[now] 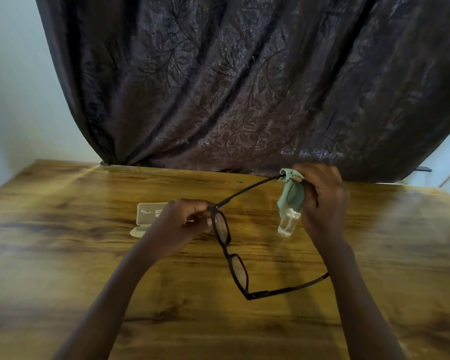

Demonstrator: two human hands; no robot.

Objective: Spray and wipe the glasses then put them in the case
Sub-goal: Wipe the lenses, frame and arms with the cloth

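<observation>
Mid-wipe: left hand (182,224) fingers pinching black-framed glasses (230,252) at hinge; right hand (322,201) fingers rubbing green cloth (291,190) along temple. Open beige case (147,216) on worktop, unfilled.

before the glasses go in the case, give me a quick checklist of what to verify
1. Glasses held securely: ok, left hand pinches the frame at the hinge.
2. Wiping under way: ok, right hand holds the green cloth around the far temple tip.
3. Lenses clean: cannot tell, view too blurred.
4. Temples folded for the case: not ok, both are spread open.
5. Case open and ready: ok, lid looks raised, though the left hand hides part of it.
6. Spray bottle out of the way: ok, it stands upright on the table under the cloth.
</observation>
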